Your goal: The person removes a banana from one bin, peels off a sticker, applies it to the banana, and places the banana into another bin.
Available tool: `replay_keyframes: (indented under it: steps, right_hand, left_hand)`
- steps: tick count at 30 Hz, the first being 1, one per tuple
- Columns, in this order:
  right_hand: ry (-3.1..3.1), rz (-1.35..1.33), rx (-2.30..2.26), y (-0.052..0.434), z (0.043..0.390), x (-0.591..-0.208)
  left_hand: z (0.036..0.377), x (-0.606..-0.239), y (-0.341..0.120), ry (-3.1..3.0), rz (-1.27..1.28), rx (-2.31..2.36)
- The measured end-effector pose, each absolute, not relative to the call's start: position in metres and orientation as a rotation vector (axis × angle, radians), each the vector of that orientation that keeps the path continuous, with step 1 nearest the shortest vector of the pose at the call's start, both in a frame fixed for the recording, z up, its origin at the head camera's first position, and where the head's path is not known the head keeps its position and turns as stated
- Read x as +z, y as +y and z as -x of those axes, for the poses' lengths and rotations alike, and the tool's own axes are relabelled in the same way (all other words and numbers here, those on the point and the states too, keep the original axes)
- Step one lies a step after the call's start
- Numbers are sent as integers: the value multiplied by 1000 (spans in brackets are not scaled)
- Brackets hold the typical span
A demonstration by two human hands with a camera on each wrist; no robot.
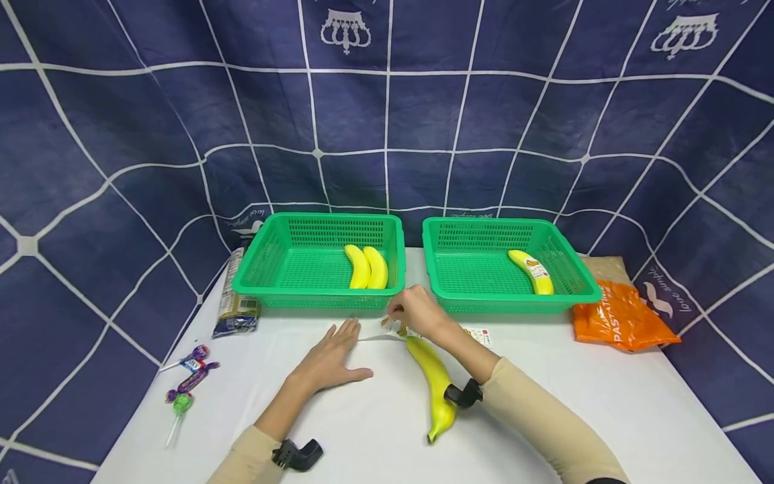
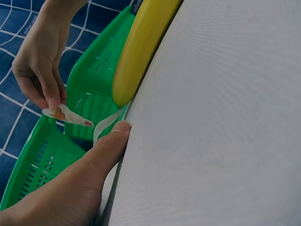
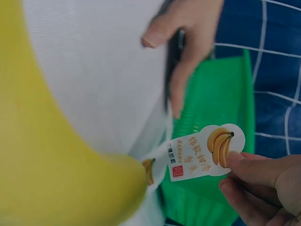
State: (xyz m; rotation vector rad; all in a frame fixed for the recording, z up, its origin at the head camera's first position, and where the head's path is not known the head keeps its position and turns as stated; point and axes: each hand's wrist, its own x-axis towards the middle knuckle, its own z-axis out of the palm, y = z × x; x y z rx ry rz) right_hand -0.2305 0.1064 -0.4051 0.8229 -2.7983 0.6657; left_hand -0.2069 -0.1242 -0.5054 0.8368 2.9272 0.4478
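My right hand (image 1: pixel 420 312) pinches a white banana sticker (image 3: pixel 202 150) by its rounded end, between thumb and fingers. The sticker is printed with a bunch of bananas and lettering, and its other end meets the backing strip. More of the sticker strip (image 1: pixel 480 336) shows on the table beyond my right forearm. My left hand (image 1: pixel 329 359) rests flat on the table at the strip's left end, fingers straight and thumb spread. A yellow banana (image 1: pixel 432 383) with a green stem lies below my right hand, partly covered by the wrist camera.
Two green baskets stand behind the hands. The left basket (image 1: pixel 320 292) holds two bananas (image 1: pixel 367 269); the right basket (image 1: pixel 514 298) holds one labelled banana (image 1: pixel 541 284). A dark packet (image 1: pixel 238 302) and several sweets (image 1: pixel 193 380) lie left, an orange bag (image 1: pixel 617 316) right.
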Motion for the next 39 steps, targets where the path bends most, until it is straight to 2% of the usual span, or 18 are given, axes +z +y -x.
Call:
replay_keyframes:
  steps: [15,27,32,39]
  right_hand:
    - [-2744,-702,759,134,211,-388]
    - [-2659,-673,747,151,187,-364]
    - [-2660,-642,744,158,178,-359]
    - [-2753,-603,797,167,162,-356]
  left_hand:
    - [203,-504,-120,3062,-893,366]
    - [153,-480,-43,2824,-858,875]
    - [150,-485,-20,2782,-878,846]
    - [157,-493,-14,2737,-870,792]
